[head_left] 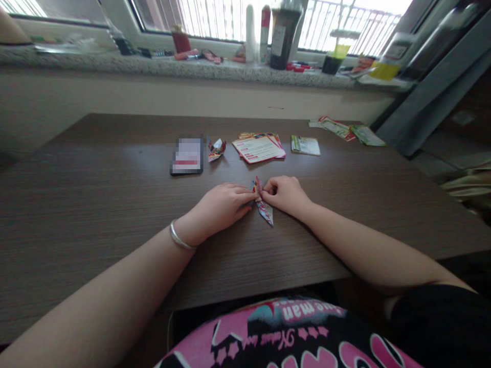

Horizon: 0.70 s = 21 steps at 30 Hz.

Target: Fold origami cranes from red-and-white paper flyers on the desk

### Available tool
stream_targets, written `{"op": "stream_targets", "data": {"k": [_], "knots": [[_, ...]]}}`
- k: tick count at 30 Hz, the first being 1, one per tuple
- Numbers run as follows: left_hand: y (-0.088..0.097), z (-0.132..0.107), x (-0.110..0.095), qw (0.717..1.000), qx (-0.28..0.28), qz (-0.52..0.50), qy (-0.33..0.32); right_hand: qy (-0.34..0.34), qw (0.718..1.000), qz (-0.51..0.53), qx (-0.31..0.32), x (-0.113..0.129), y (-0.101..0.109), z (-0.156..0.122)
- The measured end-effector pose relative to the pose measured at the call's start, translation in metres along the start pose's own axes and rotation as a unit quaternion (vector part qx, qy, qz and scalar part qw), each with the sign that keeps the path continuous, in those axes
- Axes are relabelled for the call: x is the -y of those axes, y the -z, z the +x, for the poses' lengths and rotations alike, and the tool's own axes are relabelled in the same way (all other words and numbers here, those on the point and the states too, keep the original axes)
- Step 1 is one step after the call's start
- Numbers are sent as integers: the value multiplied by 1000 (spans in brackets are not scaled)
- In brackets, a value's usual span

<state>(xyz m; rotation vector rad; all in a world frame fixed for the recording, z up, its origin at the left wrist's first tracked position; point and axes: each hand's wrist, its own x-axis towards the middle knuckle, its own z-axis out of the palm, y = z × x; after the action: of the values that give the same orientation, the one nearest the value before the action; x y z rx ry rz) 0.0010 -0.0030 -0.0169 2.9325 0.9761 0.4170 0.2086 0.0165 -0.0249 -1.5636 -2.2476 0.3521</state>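
Note:
Between my hands, on the brown table (pixel 115 214), is a small folded piece of printed paper (pixel 265 210) with a pointed end toward me. My left hand (pixel 228 202), with a silver bangle at the wrist, presses its fingertips on the paper's left side. With thumb and forefinger curled together, my right hand (pixel 286 194) pinches the paper's right edge. The fingertips cover part of the folds. Farther back stands another folded paper piece (pixel 217 149), red and white, beside a dark-framed device (pixel 187 155) whose screen is blurred out.
A stack of printed sheets (pixel 259 148) lies beyond my hands, with a smaller pile of cards (pixel 305 145) to its right. More printed papers (pixel 337 128) lie at the far right corner. Bottles, including a dark one (pixel 283 38), crowd the windowsill (pixel 153 66).

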Motion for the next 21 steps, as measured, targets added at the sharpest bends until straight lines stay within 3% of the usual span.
{"op": "stream_targets", "data": {"k": [9, 13, 21], "knots": [[0, 2, -10, 999, -3, 44, 29, 22, 999, -20, -20, 0, 1, -2], [-2, 1, -12, 998, -4, 39, 46, 69, 997, -15, -28, 0, 1, -5], [-4, 0, -10, 999, -9, 21, 40, 89, 988, -123, -27, 6, 8, -11]]}}
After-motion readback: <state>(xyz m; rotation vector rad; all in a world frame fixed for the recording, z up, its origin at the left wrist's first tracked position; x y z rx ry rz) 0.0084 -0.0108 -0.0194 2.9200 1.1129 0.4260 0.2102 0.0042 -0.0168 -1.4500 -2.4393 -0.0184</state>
